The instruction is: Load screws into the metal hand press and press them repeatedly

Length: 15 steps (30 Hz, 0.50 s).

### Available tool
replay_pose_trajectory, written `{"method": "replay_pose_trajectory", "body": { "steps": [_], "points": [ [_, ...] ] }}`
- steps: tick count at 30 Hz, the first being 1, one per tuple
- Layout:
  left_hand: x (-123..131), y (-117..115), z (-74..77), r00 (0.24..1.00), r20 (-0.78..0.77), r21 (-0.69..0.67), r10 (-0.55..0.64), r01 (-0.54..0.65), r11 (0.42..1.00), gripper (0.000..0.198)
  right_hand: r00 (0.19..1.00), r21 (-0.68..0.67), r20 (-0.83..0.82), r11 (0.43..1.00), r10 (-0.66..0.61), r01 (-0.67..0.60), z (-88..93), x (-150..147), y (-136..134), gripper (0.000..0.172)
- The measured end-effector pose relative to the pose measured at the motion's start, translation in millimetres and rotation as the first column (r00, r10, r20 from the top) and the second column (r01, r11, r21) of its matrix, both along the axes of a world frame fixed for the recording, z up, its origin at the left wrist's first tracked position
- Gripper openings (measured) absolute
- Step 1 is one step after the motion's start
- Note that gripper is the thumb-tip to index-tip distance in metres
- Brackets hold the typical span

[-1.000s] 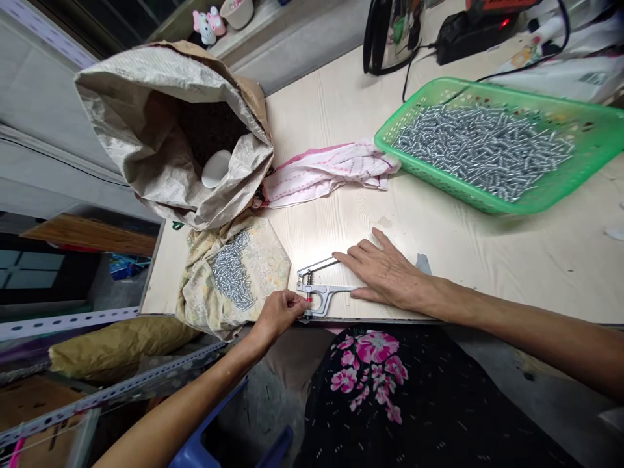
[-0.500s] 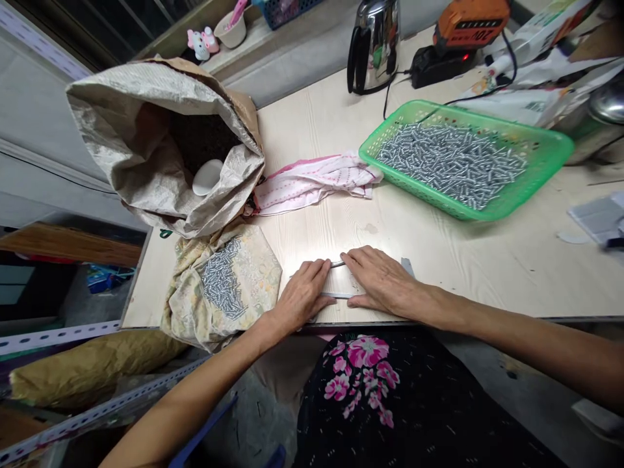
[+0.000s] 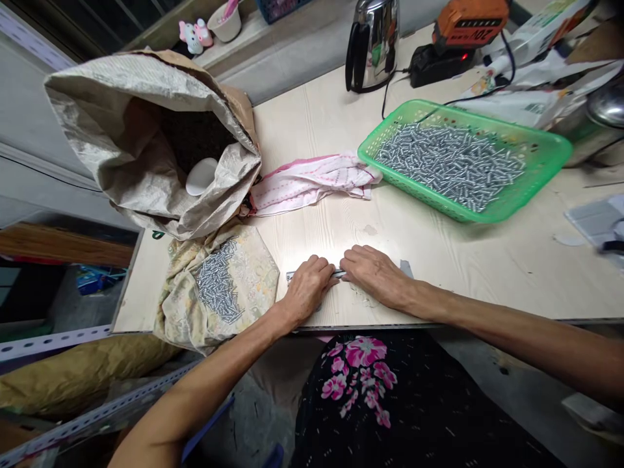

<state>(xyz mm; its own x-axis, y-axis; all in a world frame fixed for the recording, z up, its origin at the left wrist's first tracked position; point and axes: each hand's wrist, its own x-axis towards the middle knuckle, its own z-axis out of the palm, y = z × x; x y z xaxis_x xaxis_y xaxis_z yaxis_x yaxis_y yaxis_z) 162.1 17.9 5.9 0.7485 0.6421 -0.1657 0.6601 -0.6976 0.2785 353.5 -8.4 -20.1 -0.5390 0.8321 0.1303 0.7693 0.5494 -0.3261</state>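
Observation:
My left hand [image 3: 308, 289] and my right hand [image 3: 373, 273] are close together near the table's front edge, both with fingers closed. Between them shows a narrow silver metal strip [image 3: 338, 274], gripped from either side. Its left end juts out past my left knuckles; most of its length is hidden under the fingers. Whether it is one piece or two pressed together, I cannot tell. Left of my left hand, small silver springs or threaded pins [image 3: 218, 286] lie heaped on a flowered cloth [image 3: 256, 276].
A green basket [image 3: 419, 188] full of similar small metal pieces stands at the back right. An open woven sack [image 3: 127, 130] with a white scoop or dish [image 3: 201, 177] is back left. Behind my hands lies a pink-white cloth [image 3: 312, 185]. A kettle [image 3: 373, 45] and a battery charger [image 3: 441, 65] stand farther back.
Two separated silver edges between my hands have come together into one narrow strip. My fingers and thumbs have closed in on it. The view has shifted slightly.

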Motion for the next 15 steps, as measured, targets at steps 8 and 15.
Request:
{"method": "replay_pose_trajectory", "body": {
  "steps": [8, 15],
  "points": [
    [-1, -7, -6.8, 0.991, 0.052, 0.073, 0.120, -0.124, 0.990, 0.029, 1.000, -0.012, -0.006, 1.000, 0.001, -0.001, 0.3, 4, 8, 0.014],
    [-19, -84, -18.6, 0.994, 0.102, 0.211, 0.023, -0.045, 0.977, 0.062, 0.995, 0.112, -0.083, 0.993, 0.055, -0.046, 27.5, 10, 9, 0.043]
  ]
}}
